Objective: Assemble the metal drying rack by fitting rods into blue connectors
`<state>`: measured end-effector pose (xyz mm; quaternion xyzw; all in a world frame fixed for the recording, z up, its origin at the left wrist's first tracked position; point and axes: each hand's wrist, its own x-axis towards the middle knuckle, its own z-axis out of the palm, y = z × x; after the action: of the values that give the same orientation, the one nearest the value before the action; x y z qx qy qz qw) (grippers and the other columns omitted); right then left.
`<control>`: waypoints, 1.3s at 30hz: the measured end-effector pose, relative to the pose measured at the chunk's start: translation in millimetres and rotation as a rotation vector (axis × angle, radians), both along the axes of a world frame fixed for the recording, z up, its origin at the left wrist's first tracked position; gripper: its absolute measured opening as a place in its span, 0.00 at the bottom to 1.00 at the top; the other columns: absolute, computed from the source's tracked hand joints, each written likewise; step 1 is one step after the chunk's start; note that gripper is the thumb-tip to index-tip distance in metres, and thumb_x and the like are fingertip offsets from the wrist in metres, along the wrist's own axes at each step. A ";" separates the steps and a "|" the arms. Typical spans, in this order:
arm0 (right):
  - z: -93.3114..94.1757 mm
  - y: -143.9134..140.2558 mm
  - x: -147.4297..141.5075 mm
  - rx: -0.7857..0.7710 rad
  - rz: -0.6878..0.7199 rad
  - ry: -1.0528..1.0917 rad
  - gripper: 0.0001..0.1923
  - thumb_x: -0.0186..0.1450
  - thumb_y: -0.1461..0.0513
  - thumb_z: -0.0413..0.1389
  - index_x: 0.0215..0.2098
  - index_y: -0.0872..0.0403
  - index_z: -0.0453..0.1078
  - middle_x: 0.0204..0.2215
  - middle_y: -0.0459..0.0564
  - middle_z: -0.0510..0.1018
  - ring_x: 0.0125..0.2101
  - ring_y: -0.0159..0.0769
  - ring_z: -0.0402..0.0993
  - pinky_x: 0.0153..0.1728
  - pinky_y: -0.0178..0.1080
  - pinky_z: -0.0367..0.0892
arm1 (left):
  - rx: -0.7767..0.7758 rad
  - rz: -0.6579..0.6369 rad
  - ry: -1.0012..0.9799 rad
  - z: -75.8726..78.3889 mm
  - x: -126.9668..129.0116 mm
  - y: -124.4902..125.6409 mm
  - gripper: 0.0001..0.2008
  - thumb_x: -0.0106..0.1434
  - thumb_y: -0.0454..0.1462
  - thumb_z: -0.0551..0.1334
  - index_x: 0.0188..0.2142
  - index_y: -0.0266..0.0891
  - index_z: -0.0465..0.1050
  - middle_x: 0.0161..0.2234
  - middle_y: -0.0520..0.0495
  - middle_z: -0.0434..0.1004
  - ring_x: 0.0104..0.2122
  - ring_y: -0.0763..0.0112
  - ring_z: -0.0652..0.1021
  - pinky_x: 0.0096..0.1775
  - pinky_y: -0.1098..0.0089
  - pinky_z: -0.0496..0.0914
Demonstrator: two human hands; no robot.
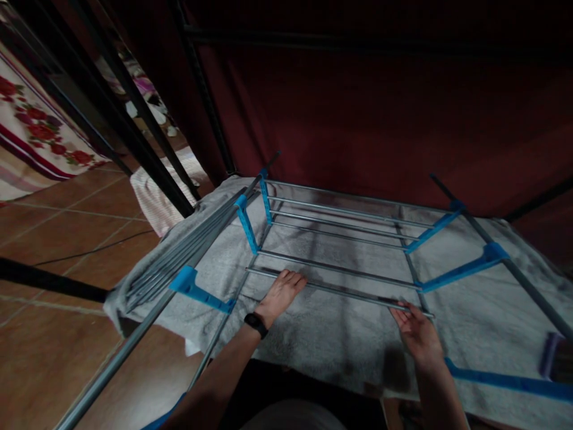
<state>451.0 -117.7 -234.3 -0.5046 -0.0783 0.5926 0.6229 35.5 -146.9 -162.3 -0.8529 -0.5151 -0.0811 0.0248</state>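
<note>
A grey metal rack with blue plastic connectors (246, 224) lies flat on a grey towel (340, 340). Several thin grey rods run across it. My left hand (281, 294) rests palm down on the left end of the nearest rod (340, 289), fingers stretched over it. My right hand (417, 330) pinches the same rod near its right end, thumb and fingers closed round it. A black band sits on my left wrist.
A bundle of loose grey rods (188, 251) lies on the towel's left edge. Black metal bars (134, 113) rise at the left. Dark red fabric (380, 113) hangs behind. Brown floor tiles (54, 334) and a floral cloth (36, 131) lie left.
</note>
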 end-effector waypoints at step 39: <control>7.0 -4.8 -8.5 0.021 0.038 -0.076 0.09 0.54 0.64 0.66 0.32 0.53 0.73 0.31 0.45 0.82 0.35 0.33 0.81 0.45 0.40 0.79 | -0.034 -0.040 0.007 -16.5 20.1 1.8 0.18 0.75 0.37 0.51 0.61 0.41 0.67 0.47 0.46 0.77 0.49 0.64 0.75 0.53 0.61 0.68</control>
<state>442.5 -122.6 -227.4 -0.5188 -0.1177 0.5837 0.6135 55.7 -145.2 -178.8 -0.8637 -0.4991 -0.0698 0.0103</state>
